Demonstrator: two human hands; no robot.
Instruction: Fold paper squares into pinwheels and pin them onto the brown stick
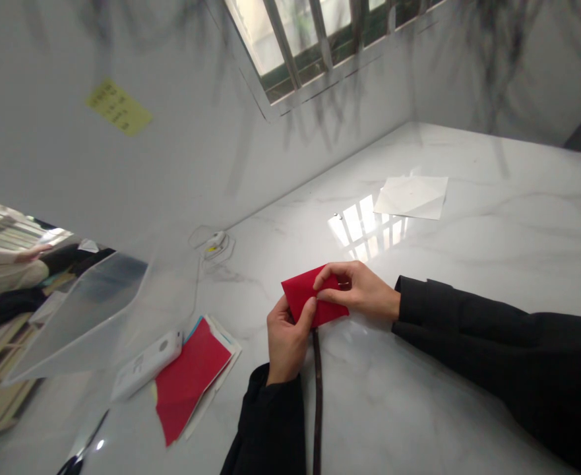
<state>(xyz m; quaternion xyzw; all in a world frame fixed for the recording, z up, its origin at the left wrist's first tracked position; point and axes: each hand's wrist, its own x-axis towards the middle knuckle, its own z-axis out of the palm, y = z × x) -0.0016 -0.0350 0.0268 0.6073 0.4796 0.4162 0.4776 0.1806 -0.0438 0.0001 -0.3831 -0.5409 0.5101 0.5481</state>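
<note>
A folded piece of red paper (303, 288) is held up above the white marbled table (394, 396). My left hand (289, 336) grips its lower left edge, with the thumb on the front face and the other fingers mostly behind. My right hand (359, 290) comes in from the right, its thumb and index finger pinched together at the middle of the red paper, close to the left thumb. What exactly lies between those fingertips is too small to tell apart from the paper. Black sleeves cover both forearms.
At left lie stacked red sheets (191, 382), a white device (146, 366) and scissors (85, 445). A white sheet (413, 196) lies farther back. A dark strap (318, 409) hangs below the hands. A thin cable (215, 244) runs by the wall. Another person's arm (8, 254) shows far left.
</note>
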